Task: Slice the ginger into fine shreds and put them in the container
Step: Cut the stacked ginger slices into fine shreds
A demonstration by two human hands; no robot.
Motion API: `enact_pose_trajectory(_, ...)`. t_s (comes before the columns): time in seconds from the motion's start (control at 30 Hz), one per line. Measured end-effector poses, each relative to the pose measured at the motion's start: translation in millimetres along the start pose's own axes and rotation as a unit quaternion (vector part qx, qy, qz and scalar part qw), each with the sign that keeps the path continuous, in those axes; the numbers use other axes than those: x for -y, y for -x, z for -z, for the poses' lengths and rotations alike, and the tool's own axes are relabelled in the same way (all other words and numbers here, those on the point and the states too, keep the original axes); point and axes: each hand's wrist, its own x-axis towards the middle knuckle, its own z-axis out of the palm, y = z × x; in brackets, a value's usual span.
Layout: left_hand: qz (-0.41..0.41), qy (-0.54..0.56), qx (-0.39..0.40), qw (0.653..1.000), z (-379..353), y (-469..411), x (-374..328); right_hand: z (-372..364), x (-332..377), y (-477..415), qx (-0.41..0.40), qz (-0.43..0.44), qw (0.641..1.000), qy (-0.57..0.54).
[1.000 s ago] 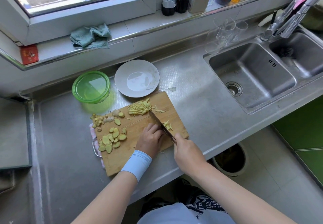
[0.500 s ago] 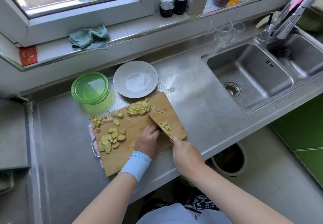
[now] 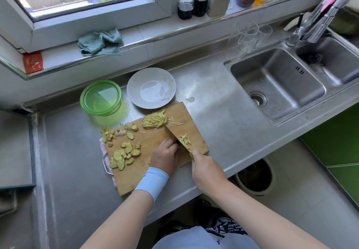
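Two hands are working over one wooden cutting board (image 3: 136, 173) on the steel worktop (image 3: 213, 124). The right hand (image 3: 206, 168) is gripping the handle of one knife (image 3: 175, 137), blade angling away across the board. The left hand (image 3: 165, 155), fingers curled under, is pressing down beside the blade; what it is pinning is hidden. Ginger slices (image 3: 124, 155) are lying left; two shred piles, small (image 3: 184, 140) and large (image 3: 155, 120), are lying farther back. Beyond the board: one white plate (image 3: 134, 85), one green container (image 3: 101, 98).

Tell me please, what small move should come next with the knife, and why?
Probably one more thin cut: the right hand holds the knife against the left hand, which pins ginger on the board. Fresh shreds lie beside the blade, and many slices wait uncut.
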Motion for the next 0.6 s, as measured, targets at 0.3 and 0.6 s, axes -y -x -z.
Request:
enact_pose_trajectory(0.3, 0.004, 0.002, -0.013, 1.0, 2, 0, -2, 1, -7, 15, 0.0, -0.001, 1.0, 0.004)
enact_pose_trajectory(0.6, 0.028, 0.04, 0.001, 0.999, 0, 2, 1, 6, -6, 17, 0.006, 0.007, 1.0, -0.003)
